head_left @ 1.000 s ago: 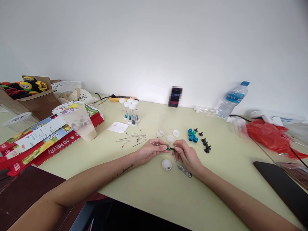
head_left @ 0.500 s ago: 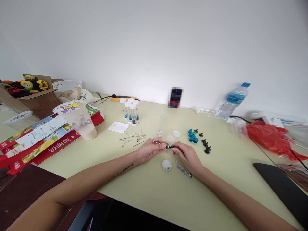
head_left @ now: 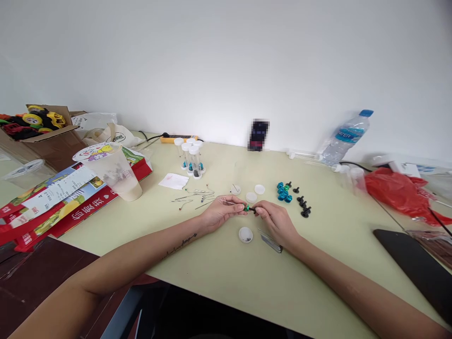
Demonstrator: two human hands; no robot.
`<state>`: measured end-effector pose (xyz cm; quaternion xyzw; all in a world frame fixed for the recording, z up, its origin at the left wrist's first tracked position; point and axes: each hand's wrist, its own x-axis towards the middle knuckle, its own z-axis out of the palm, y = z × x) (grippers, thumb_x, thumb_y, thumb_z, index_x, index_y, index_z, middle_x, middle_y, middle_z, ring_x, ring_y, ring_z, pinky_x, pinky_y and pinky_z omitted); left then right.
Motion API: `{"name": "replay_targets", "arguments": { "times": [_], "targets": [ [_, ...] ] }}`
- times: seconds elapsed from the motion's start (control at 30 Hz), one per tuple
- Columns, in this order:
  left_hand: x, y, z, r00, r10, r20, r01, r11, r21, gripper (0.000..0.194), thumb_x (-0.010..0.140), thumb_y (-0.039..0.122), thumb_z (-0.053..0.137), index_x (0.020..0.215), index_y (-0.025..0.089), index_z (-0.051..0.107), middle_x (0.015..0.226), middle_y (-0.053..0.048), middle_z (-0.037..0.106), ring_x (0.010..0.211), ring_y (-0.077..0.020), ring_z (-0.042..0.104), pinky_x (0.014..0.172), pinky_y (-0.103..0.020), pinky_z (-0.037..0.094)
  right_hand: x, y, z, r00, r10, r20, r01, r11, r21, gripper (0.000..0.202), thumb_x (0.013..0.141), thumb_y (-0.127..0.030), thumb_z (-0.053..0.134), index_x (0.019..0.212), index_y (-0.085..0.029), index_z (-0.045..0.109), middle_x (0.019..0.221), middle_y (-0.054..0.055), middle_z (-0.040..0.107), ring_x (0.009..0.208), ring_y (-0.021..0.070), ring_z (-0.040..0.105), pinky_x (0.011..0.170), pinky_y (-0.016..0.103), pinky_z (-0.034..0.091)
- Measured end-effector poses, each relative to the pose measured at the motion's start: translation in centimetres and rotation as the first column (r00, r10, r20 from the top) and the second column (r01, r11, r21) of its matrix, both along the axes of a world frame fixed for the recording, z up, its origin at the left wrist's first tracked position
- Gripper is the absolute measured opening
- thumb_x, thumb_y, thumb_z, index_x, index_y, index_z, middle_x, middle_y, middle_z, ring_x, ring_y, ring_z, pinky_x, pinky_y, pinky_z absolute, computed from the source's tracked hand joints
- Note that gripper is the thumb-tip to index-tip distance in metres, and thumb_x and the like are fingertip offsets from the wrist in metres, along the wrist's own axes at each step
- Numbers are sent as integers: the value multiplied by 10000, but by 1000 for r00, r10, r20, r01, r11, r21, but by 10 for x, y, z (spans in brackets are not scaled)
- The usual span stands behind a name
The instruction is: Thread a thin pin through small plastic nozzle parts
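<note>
My left hand (head_left: 224,213) pinches a small shiny green metal piece (head_left: 248,208), and a thin metal rod runs back over its fingers. From the other side, my right hand (head_left: 277,221) grips the small black part (head_left: 253,210) that meets the green piece. The fingertips hide much of both. Just in front lies a white round cap (head_left: 246,235) with tiny dark bits inside. Thin metal rods (head_left: 271,244) lie by my right hand. Left of my left hand are scattered thin metal pieces (head_left: 201,192), some with small coloured ends. More white caps (head_left: 251,197) lie behind.
Blue-green metal pieces (head_left: 283,192) and black screw-like parts (head_left: 305,213) sit right of the hands. Capped clear tubes (head_left: 194,162) stand behind left. A drink cup (head_left: 122,176), a red bag (head_left: 88,207), a water bottle (head_left: 348,139) and a dark flat device (head_left: 409,263) surround the work area.
The camera view has tilted slightly. Both hands keep hold of the joined green and black pieces, with slightly more of the black part showing between the fingertips.
</note>
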<state>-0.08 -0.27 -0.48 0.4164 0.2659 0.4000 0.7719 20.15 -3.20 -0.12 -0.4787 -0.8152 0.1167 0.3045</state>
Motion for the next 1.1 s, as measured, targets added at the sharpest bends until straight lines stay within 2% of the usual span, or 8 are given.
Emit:
{"name": "replay_targets", "arguments": {
  "times": [0.13, 0.27, 0.37, 0.57, 0.7, 0.87, 1.03, 1.1],
  "targets": [
    [-1, 2, -1, 999, 28, 27, -27, 999, -28, 274, 643, 224, 743, 848, 100, 611, 951, -66, 634, 799, -120, 622, 854, -283, 455, -1, -2, -1, 1000, 8, -30, -7, 999, 40, 320, 923, -378, 376, 1130, -156, 479, 931, 36, 553, 735, 31, 489, 648, 140, 386],
    [-2, 3, 0, 1000, 5, -2, -5, 1000, -22, 284, 636, 228, 748, 851, 93, 621, 933, -71, 637, 793, -120, 621, 864, -287, 448, -1, -1, -3, 1000, 9, -12, -9, 999, 47, 292, 933, -358, 357, 977, -140, 545, 823, 30, 552, 691, 27, 473, 633, 140, 365],
    [-2, 1, 2, 1000, -16, -8, 16, 1000, -12, 281, 630, 223, 751, 842, 88, 624, 930, -72, 634, 800, -128, 621, 869, -289, 444, 0, 0, 0, 1000, -4, 8, 4, 1000, 1, 393, 952, -372, 292, 820, -122, 565, 751, 22, 545, 662, 21, 474, 630, 139, 355],
    [0, 3, -1, 999, 29, 38, -27, 998, -52, 282, 628, 222, 754, 849, 105, 623, 906, -61, 640, 779, -108, 621, 845, -270, 452, -1, -2, 0, 999, 10, -32, -8, 999, 46, 349, 938, -374, 333, 1176, -164, 479, 898, 38, 563, 731, 37, 505, 648, 148, 397],
    [-2, 5, -1, 1000, 7, 20, -6, 999, -31, 279, 625, 215, 756, 844, 103, 626, 894, -58, 639, 771, -108, 621, 832, -266, 456, -2, -1, -3, 1000, 9, -5, -9, 999, 48, 289, 927, -370, 367, 1017, -150, 530, 841, 30, 559, 711, 35, 491, 623, 140, 376],
    [-2, 1, 1, 997, -71, -44, 71, 997, 11, 281, 620, 204, 758, 852, 95, 643, 858, -64, 646, 783, -139, 635, 864, -304, 453, -1, 0, -1, 998, 41, 57, -38, 998, -44, 429, 959, -389, 245, 768, -114, 514, 690, 22, 519, 617, 33, 437, 600, 146, 322],
    [0, -1, 2, 997, -52, -56, 53, 998, 20, 309, 600, 201, 769, 865, 90, 655, 846, -70, 650, 779, -152, 641, 881, -325, 452, 1, 0, 0, 999, 37, 18, -34, 991, -128, 473, 954, -442, 228, 742, -109, 489, 673, 10, 511, 605, 28, 424, 596, 138, 313],
    [1, 0, 1, 999, -34, -39, 35, 999, 3, 311, 599, 199, 770, 864, 87, 654, 843, -69, 649, 784, -152, 641, 877, -315, 457, 1, -1, -1, 1000, 17, -17, -19, 992, -127, 447, 944, -466, 250, 819, -122, 507, 702, 7, 520, 606, 28, 419, 591, 138, 315]
  ]
}}
